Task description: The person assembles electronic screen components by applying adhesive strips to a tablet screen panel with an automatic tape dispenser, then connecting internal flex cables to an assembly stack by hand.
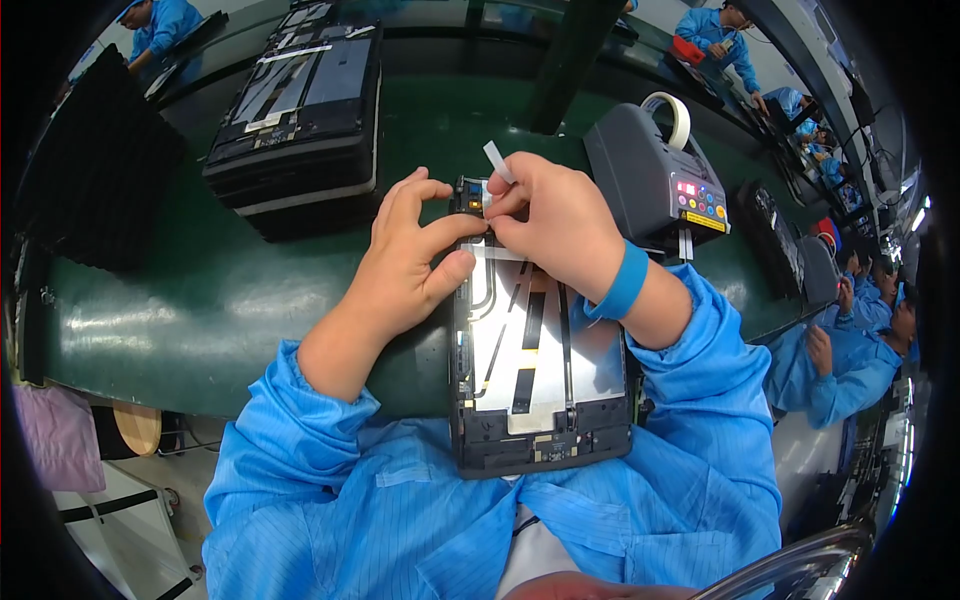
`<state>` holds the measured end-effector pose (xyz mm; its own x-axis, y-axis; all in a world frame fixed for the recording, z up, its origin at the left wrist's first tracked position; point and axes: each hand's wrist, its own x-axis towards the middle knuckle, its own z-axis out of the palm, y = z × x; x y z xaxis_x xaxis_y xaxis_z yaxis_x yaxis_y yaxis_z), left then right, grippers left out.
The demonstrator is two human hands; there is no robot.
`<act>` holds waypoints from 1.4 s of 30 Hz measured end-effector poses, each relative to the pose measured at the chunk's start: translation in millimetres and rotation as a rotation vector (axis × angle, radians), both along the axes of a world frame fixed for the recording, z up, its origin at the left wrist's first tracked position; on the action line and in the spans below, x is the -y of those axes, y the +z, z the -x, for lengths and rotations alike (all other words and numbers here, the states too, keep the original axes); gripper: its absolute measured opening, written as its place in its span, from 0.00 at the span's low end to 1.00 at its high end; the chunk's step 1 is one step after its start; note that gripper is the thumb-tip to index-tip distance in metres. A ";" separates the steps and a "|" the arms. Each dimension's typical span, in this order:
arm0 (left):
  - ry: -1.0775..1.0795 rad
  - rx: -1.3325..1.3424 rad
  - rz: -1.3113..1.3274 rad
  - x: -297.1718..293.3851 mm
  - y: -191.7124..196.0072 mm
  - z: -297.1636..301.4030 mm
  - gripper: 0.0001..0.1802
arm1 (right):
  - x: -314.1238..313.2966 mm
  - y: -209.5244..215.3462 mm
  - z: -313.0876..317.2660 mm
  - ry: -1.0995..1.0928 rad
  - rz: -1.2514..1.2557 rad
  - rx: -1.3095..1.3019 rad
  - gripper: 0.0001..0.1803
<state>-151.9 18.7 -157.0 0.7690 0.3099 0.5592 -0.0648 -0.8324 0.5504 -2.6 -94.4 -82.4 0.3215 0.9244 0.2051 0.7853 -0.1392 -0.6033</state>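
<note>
In front of me lies an opened tablet-like device, its silver inner plate crossed by black ribbon cables. My right hand is over its far end, fingers pinched on a short white tape strip whose free end sticks up. My left hand rests at the far left edge with fingers apart, and its index fingertip presses near the right fingertips. Another pale strip lies across the plate just below the fingers. The exact spot under the fingertips is partly hidden.
A grey tape dispenser with a white roll stands at the right. Stacked similar devices are at the back left, beside a tall black stack. A dark green post rises behind. People in blue work on the right and far side.
</note>
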 end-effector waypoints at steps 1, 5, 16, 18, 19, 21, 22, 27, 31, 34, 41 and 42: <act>0.007 0.002 -0.018 1.6 2.2 0.2 0.17 | 1.5 1.9 0.0 -0.007 -0.020 -0.024 0.11; 0.025 0.042 -0.078 2.3 5.6 -1.5 0.17 | 1.1 2.3 -1.3 -0.012 -0.017 -0.005 0.11; -0.001 0.116 -0.231 2.0 8.1 -0.5 0.14 | -3.7 7.8 -9.0 0.057 0.040 0.033 0.10; -0.008 0.110 -0.246 2.3 8.8 -1.0 0.14 | -4.8 8.3 -12.7 0.070 0.048 0.028 0.10; -0.014 0.092 -0.237 2.5 9.3 -1.0 0.14 | -5.7 8.6 -14.4 0.084 0.056 0.023 0.10; -0.022 0.074 -0.229 3.3 9.9 -0.8 0.15 | -9.4 12.2 -17.3 0.085 0.099 0.006 0.10; -0.021 0.056 -0.226 3.3 10.2 -0.8 0.15 | -10.7 13.9 -17.6 0.089 0.143 -0.009 0.11; -0.020 0.031 -0.230 2.9 10.6 -0.5 0.15 | -10.9 15.2 -13.3 0.065 0.140 0.050 0.10; -0.006 0.029 -0.264 3.2 10.8 0.6 0.15 | -4.6 12.0 -4.7 0.054 0.083 0.084 0.09; -0.003 0.042 -0.280 3.0 11.3 0.1 0.15 | -1.6 10.7 2.0 0.007 0.077 0.081 0.08; -0.007 0.086 -0.350 1.0 12.3 0.0 0.15 | 2.2 4.7 2.9 -0.018 0.036 0.176 0.08; -0.007 0.087 -0.353 0.6 12.2 0.2 0.15 | 4.1 6.8 3.7 0.001 0.058 0.135 0.08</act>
<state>-152.2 18.1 -144.8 0.7151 0.0809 0.6943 -0.1054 -0.9695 0.2215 -6.3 -98.5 -75.5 0.2940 0.9362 0.1928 0.8589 -0.1703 -0.4831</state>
